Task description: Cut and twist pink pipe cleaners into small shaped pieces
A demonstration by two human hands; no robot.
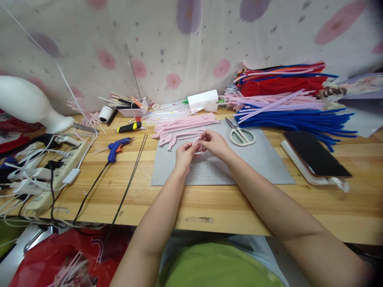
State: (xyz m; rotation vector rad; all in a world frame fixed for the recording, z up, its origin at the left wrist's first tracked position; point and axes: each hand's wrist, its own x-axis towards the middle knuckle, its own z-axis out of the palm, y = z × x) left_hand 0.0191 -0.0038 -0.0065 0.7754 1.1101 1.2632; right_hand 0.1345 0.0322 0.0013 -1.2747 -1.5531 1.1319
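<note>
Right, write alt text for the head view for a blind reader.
A person's left hand and right hand hold a small pink piece over a gray mat on a wooden table. Scissors and folded pink pieces lie on the mat, a blue glue gun lies to its left, and pink, red and blue fuzzy stems are piled behind, right.

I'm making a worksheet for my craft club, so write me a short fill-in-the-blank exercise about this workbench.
1. Over the gray mat, the left hand and right hand hold a piece whose colour is ____.
2. The scissors lie to the ____ of both hands.
3. The glue gun has a blue body and a trigger coloured ____.
4. The phone rests on a slab whose colour is ____.

Missing words: pink; right; orange; white.
</note>
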